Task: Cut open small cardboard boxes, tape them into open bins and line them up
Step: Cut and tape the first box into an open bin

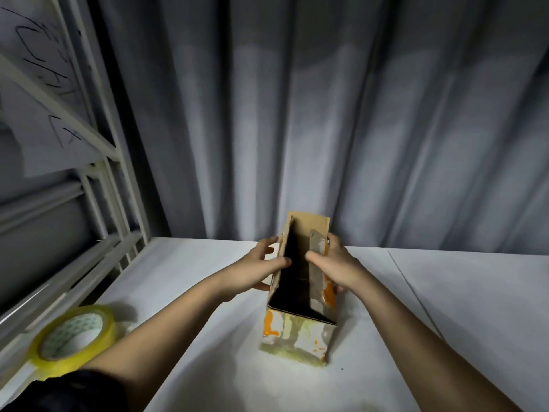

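A small open-topped cardboard box [297, 337] with orange print and glossy tape on its sides stands on the white table [445, 322], its dark inside facing up. My left hand [261, 267] grips the left wall, thumb over the top edge and fingers outside. My right hand [334, 267] grips the right wall the same way, thumb pressing a taped inner flap. The far flap stands upright behind both hands.
A roll of yellowish clear tape [74, 334] lies at the table's near left corner beside my left forearm. A white metal rack [98, 179] with paper sheets stands to the left. Grey curtains [326, 114] hang behind the table.
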